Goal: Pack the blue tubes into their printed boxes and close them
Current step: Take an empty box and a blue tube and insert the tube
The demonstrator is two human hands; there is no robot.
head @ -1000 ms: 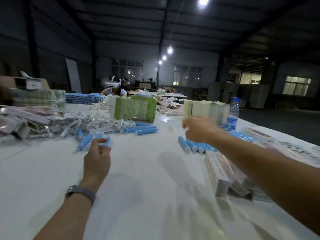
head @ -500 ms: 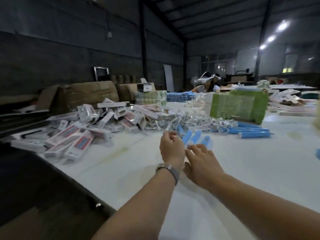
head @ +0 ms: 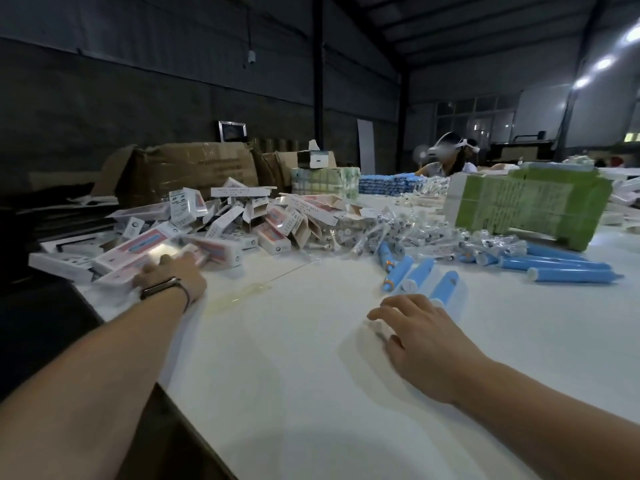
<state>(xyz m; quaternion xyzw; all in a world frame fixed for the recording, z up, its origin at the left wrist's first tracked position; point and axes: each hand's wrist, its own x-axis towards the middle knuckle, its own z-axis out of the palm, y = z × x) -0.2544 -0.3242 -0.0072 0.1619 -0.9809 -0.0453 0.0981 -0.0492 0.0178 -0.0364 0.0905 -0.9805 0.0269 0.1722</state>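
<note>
— Hands first: where was each one?

— Left hand (head: 173, 273), a dark band on its wrist, reached far out to the heap of printed boxes (head: 221, 220) at the left edge of the white surface (head: 294, 358). It lay on a pink-and-white box (head: 138, 252) at the near side of that heap. That patch was blurred and glared, so I could not tell whether its grip was closed on the box or merely resting there.

— And the other?

— Right hand (head: 420, 336) hovered low over the surface, fingers spread and slightly bent, its grip open and empty. Its fingertips lay just short of the white caps of three blue tubes (head: 419, 271) lying side by side.

— Were those the only tubes?

— No. More blue tubes (head: 568, 268) lay in a loose row farther right, in front of a green printed carton (head: 530, 209). Between the boxes and the tubes sat a scatter of clear-wrapped small parts (head: 398, 233).

— Anything behind?

— Brown cardboard cartons (head: 187, 171) stood behind the box heap, and a person wearing a white headset (head: 450, 154) sat at the far end, beside a stacked row of blue items (head: 388, 183).
</note>
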